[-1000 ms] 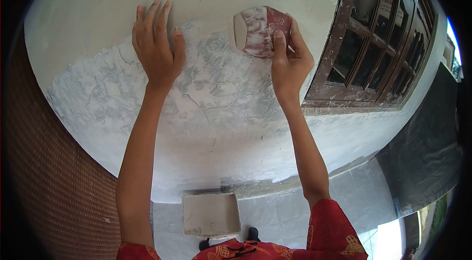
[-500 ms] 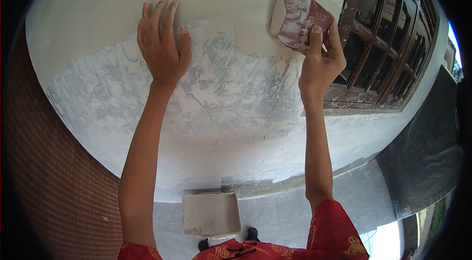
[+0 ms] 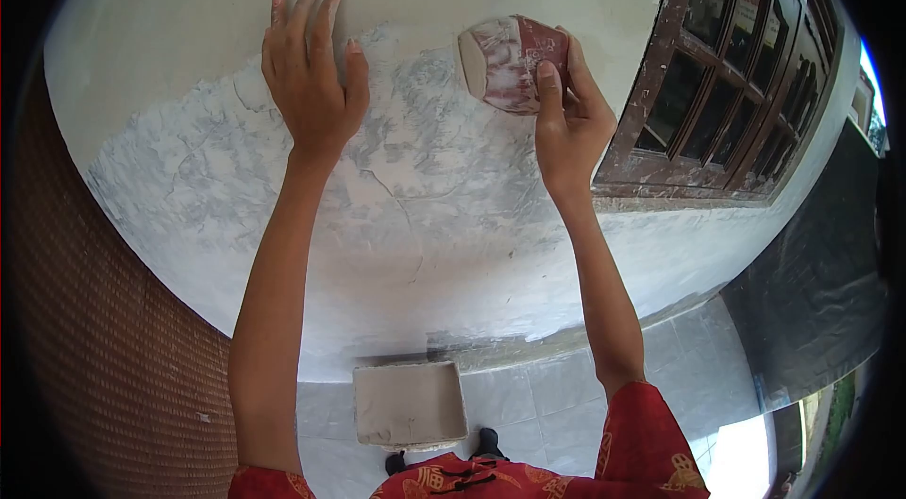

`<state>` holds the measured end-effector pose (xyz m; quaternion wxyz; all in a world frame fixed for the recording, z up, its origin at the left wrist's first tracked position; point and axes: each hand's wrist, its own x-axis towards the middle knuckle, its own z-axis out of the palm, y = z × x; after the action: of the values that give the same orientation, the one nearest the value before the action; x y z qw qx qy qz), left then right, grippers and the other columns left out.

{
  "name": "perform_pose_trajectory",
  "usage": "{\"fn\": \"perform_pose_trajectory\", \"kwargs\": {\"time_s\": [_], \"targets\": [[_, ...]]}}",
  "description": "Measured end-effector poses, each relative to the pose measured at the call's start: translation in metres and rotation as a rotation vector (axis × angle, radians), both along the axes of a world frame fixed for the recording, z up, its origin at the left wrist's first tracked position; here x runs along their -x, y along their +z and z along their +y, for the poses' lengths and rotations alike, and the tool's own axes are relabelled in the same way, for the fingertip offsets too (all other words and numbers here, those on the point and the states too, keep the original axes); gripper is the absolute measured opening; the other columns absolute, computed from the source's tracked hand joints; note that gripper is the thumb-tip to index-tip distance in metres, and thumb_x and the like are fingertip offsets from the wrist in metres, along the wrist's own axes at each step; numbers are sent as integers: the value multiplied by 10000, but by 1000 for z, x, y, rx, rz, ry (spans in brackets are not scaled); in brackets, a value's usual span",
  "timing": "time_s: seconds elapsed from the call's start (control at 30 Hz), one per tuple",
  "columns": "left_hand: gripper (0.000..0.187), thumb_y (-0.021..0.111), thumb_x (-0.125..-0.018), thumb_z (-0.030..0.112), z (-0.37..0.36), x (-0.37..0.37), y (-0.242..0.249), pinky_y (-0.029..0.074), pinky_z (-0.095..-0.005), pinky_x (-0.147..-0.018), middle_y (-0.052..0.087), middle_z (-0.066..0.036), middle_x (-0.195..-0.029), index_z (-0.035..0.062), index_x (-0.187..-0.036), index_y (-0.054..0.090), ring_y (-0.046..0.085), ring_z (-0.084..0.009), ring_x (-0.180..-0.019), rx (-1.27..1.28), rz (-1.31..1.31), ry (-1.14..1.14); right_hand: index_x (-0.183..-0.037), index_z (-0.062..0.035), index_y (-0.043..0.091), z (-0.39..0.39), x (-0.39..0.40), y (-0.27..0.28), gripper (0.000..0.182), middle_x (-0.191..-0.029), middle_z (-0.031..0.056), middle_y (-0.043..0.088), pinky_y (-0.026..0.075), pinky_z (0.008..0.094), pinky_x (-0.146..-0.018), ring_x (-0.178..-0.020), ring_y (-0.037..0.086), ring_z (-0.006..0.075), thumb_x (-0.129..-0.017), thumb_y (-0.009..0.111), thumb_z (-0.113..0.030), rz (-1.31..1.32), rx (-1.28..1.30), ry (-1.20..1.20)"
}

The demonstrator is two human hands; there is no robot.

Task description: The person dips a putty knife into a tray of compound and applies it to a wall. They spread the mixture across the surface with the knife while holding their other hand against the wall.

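My left hand (image 3: pixel 313 74) lies against the wall (image 3: pixel 396 216) with its fingers spread and nothing in it. The wall is beige higher up and patchy white and grey lower down. My right hand (image 3: pixel 571 126) grips a dark red, white-smeared piece (image 3: pixel 533 55) between thumb and fingers. The pale left edge of that piece is at the beige wall surface, near the border with the patchy area.
A brown wooden window frame (image 3: pixel 651 88) with dark panes stands right of my right hand. Below, a rectangular container (image 3: pixel 411 405) of pale material is near my feet on grey tiles (image 3: pixel 552 395). A woven brown panel (image 3: pixel 113 338) borders the left side.
My right hand has moved left and slightly down along the wall, away from the window, with the red piece in it. My left hand has hardly moved.
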<state>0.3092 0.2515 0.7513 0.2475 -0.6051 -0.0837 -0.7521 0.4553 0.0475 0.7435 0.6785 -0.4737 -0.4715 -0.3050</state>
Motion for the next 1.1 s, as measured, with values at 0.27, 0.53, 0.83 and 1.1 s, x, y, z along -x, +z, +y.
{"fn": "perform_pose_trajectory", "kwargs": {"time_s": [0.27,0.53,0.83,1.1], "targets": [[452,473,-964,244,-2,0,-1,282,-495,-1111,487,-84,-1426,120,-1397,506,360,-345,-1404,26,11,-19,-1344,53,541,-6,7,-3,422,-1118,196,694,559,287,-820,-950,666,147,-971,630,-123,31,-116,26],[480,487,-944,233,-3,-1,-1,264,-505,-1131,481,-84,-1433,126,-1412,485,347,-345,-1411,24,49,-85,-1355,73,515,-23,-10,-2,407,-1174,186,672,564,245,-776,-959,657,139,-989,583,-90,182,-182,-14],[483,487,-941,224,-3,1,-3,266,-505,-1132,482,-85,-1431,122,-1413,482,349,-344,-1409,19,60,-61,-1349,48,541,-3,-12,6,421,-1149,163,683,538,262,-788,-919,639,118,-969,628,-110,175,-103,-18],[478,486,-947,232,-2,-1,-3,268,-498,-1130,477,-86,-1433,115,-1411,486,351,-341,-1408,14,46,-28,-1346,59,537,-10,-4,10,420,-1127,155,691,540,247,-786,-928,636,105,-971,626,-107,149,-100,204]]}}
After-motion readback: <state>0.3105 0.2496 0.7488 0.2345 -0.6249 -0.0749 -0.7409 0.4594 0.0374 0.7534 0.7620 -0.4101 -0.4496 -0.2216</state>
